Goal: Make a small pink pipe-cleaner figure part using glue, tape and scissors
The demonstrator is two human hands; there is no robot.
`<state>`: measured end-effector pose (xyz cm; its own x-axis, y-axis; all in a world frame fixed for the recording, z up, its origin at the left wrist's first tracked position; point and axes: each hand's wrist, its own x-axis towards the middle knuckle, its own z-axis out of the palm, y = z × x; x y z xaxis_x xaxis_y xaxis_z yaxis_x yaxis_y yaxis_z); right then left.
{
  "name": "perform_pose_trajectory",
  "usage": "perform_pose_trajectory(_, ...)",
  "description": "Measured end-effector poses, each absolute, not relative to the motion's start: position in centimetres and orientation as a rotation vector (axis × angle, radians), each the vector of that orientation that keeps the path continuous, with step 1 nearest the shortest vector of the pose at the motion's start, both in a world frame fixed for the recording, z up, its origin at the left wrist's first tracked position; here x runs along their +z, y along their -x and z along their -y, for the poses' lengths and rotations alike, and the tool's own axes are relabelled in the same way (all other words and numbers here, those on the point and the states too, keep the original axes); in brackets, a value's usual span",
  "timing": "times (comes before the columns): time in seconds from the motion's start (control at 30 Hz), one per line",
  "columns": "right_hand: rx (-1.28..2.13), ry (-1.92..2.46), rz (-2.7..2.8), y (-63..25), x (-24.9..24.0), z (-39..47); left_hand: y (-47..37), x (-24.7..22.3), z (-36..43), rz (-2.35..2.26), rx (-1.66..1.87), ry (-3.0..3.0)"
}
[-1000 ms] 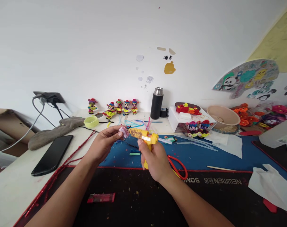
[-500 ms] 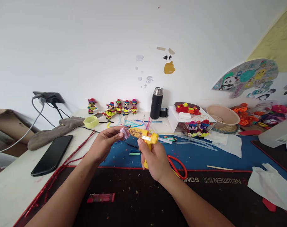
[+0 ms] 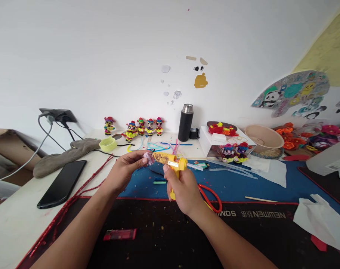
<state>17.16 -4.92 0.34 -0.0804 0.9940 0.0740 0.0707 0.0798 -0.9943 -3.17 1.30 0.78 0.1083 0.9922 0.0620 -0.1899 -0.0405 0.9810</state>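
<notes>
My right hand (image 3: 184,186) is wrapped round the grip of a yellow hot glue gun (image 3: 174,163), whose stained nozzle end points left. A clear glue stick (image 3: 194,166) sticks out of its back. Between the thumb and fingers of my left hand (image 3: 129,164) is a small crumpled pale lilac piece (image 3: 149,158); its exact kind is unclear. The nozzle tip is right at this piece, though whether they touch is hard to make out. Both hands are held above the blue mat (image 3: 142,186).
Several pipe-cleaner dolls (image 3: 130,130) stand along the wall. A black thermos (image 3: 186,123) is behind the glue gun, beside a white box (image 3: 207,144). On the left lie a phone (image 3: 62,184) and red tinsel stems (image 3: 83,186). A red-and-clear case (image 3: 119,234) rests on the black mat (image 3: 147,239).
Almost nothing differs. The lilac piece and my left fingers have shifted very slightly to the right, while the glue gun stays in place.
</notes>
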Motion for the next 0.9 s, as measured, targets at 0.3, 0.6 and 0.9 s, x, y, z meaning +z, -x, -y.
perform_pose_trajectory(0.3, 1.259, 1.147, 1.273, -17.0, 0.8, 4.8, 3.7, 0.1, -2.0, -0.986, 1.279, -1.185)
perform_pose_trajectory(0.6, 1.140, 1.320, 1.599, -17.3, 0.6, 4.8, 5.1, 0.2, -3.1, -1.061, 1.555, -0.955)
perform_pose_trajectory(0.9, 0.445, 1.415, 2.444, -15.9, 0.2, 6.2, 4.5, 0.8, -2.7, -1.027, 1.504, -1.009)
